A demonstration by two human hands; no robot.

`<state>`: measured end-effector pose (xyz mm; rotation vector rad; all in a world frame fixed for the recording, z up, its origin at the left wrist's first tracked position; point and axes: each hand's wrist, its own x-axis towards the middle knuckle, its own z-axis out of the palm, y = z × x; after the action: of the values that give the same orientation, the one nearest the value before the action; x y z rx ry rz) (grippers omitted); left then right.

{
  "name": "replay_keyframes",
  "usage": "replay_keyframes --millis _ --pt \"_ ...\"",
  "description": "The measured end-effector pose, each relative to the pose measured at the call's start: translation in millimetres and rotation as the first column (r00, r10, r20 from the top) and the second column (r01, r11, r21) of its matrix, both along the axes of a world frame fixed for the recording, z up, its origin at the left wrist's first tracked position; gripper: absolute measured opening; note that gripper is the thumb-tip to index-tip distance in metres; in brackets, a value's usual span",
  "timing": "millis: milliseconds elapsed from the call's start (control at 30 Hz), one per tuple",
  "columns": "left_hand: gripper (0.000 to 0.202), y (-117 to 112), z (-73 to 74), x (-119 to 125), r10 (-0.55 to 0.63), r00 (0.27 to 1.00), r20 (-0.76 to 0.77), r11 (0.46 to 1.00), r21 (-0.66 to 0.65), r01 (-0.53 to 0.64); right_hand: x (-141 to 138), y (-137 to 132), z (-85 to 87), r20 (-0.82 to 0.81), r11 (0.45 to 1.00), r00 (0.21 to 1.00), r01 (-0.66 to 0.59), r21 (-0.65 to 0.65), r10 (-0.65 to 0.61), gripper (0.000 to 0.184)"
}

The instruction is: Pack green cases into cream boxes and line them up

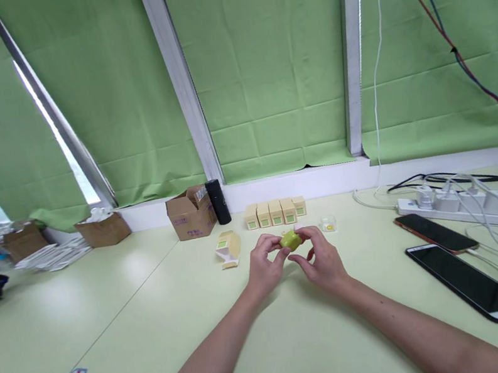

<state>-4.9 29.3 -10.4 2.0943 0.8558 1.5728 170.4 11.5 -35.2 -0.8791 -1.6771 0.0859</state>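
My left hand (265, 266) and my right hand (321, 258) meet above the pale green table (154, 304), fingers pinched on a small yellow-green jar (291, 240) held between them. Just behind the hands a row of several small cream boxes (275, 212) with green labels stands near the window ledge. An opened cream box (229, 248) lies on its side to the left of the hands. A small clear lid or dish (328, 223) sits to the right of the jar.
A brown cardboard box (190, 213) and a black cylinder (218, 202) stand at the back. Two phones (472, 279) (433, 233), a white power strip (452, 202) and tangled cables lie on the right. More boxes (102, 229) and clutter are far left.
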Motion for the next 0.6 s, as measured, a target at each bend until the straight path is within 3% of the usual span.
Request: replay_keyframes --millis 133,233,400,500,600 --pt "0.03 -1.0 -0.8 2.8 -0.083 0.996 0.032 0.992 -0.097 0.086 -3.7 0.0 -0.2 -0.009 0.999 0.999 0.033 -0.023 -0.033 0.038" --pt "0.03 -1.8 -0.2 3.1 -0.037 0.999 0.017 0.996 -0.084 0.039 -3.4 -0.8 1.5 -0.016 0.999 1.0 0.021 -0.026 -0.021 0.038" --pt "0.049 -4.9 6.4 -3.5 0.154 0.977 -0.145 0.976 0.177 -0.127 0.3 -2.3 3.4 -0.016 0.998 1.0 0.006 -0.069 -0.007 0.041" --pt "0.062 -8.2 10.6 -7.7 0.218 0.932 -0.289 0.933 0.343 -0.111 1.5 -2.7 3.6 -0.006 0.997 1.0 0.018 -0.078 -0.018 0.042" --pt "0.071 -10.6 12.9 -7.6 0.258 0.881 -0.398 0.901 0.428 -0.07 1.1 -3.0 4.0 0.011 0.998 0.999 0.037 -0.06 -0.036 0.043"
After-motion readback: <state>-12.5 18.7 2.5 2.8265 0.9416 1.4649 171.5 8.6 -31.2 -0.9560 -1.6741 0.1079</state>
